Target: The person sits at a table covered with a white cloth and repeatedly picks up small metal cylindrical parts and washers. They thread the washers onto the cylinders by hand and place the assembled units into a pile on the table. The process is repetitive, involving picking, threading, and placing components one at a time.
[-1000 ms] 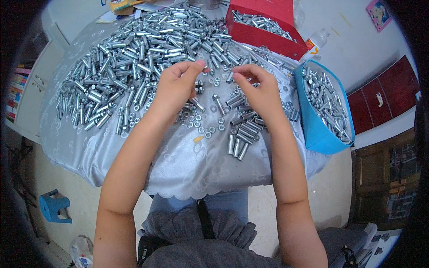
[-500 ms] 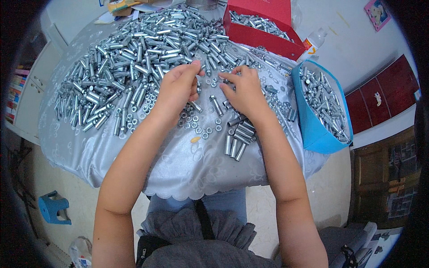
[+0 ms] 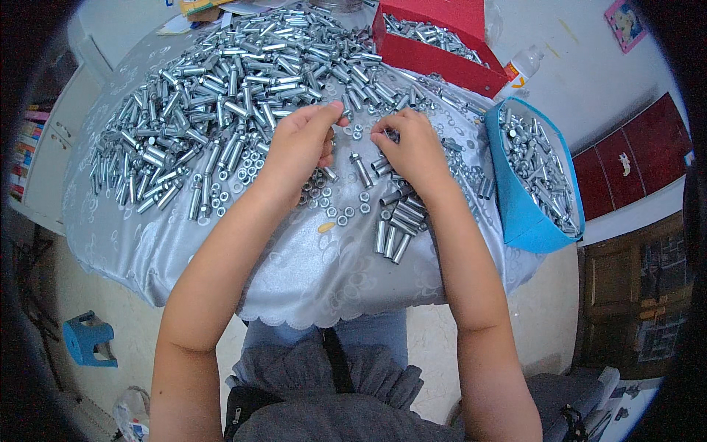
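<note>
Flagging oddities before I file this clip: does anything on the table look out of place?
One small thing: a yellow bit lies on the tablecloth, just nearside of loose nuts. Its yellow looks odd beside the silver nuts; I can't tell what it is.

Insides of both hands (image 3: 300, 144) hidden; round container (image 3: 340, 6) cut off by top edge.
</note>
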Demonstrator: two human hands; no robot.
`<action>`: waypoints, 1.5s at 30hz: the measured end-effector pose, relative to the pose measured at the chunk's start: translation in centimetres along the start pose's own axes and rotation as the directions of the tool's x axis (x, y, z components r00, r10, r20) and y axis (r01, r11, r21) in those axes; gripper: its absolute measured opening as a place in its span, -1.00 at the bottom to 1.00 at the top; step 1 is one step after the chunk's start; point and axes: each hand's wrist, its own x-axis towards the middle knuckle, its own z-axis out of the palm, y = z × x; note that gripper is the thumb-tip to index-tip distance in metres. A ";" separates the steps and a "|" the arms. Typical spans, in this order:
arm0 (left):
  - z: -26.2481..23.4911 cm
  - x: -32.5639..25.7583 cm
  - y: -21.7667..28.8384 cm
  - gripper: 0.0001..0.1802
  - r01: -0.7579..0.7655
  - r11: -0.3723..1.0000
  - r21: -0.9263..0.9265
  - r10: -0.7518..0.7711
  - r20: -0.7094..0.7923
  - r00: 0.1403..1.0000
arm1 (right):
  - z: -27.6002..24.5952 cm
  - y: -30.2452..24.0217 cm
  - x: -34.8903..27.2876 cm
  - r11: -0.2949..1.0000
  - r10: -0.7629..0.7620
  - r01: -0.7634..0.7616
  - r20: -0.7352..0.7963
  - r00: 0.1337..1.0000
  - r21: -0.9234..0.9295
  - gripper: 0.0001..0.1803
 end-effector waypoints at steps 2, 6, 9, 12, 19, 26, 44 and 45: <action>-0.1 0.0 0.0 -0.71 0.004 1.000 0.001 -0.004 0.003 1.000 | -0.2 0.0 -0.3 1.000 0.005 -0.005 -0.006 1.000 -0.014 -0.80; 0.2 -0.1 -0.1 -0.69 0.007 0.999 0.046 -0.007 0.001 1.000 | -0.5 -0.1 -0.6 0.998 0.016 -0.018 -0.024 1.000 -0.055 -0.78; 0.3 -0.1 -0.3 -0.67 0.004 0.996 0.087 -0.005 0.009 1.000 | -0.6 0.0 -0.6 0.998 0.027 -0.027 -0.003 1.000 -0.064 -0.77; 0.6 -0.3 -0.3 -0.66 0.018 0.995 0.101 -0.019 0.010 1.000 | -0.7 -0.1 -0.5 0.996 0.021 -0.021 0.009 1.000 -0.089 -0.78; 0.4 -0.1 -0.5 -0.66 0.010 0.993 0.116 -0.009 -0.006 1.000 | -1.1 -0.4 -0.5 0.993 0.009 -0.006 0.025 1.000 -0.117 -0.83; 0.5 0.2 -1.0 -0.67 -0.021 0.985 0.173 0.023 -0.007 1.000 | -1.0 -0.5 -0.4 0.977 -0.072 0.073 0.012 0.997 -0.198 -0.87; 0.5 0.0 -0.8 -0.65 -0.044 0.976 0.214 0.044 0.008 0.999 | -1.3 1.3 -0.7 0.996 0.014 -0.013 0.010 1.000 -0.087 -0.83; 0.5 0.0 -0.8 -0.65 -0.041 0.977 0.209 0.041 0.007 0.999 | -1.5 0.9 -0.8 0.997 0.016 -0.015 0.013 1.000 -0.076 -0.83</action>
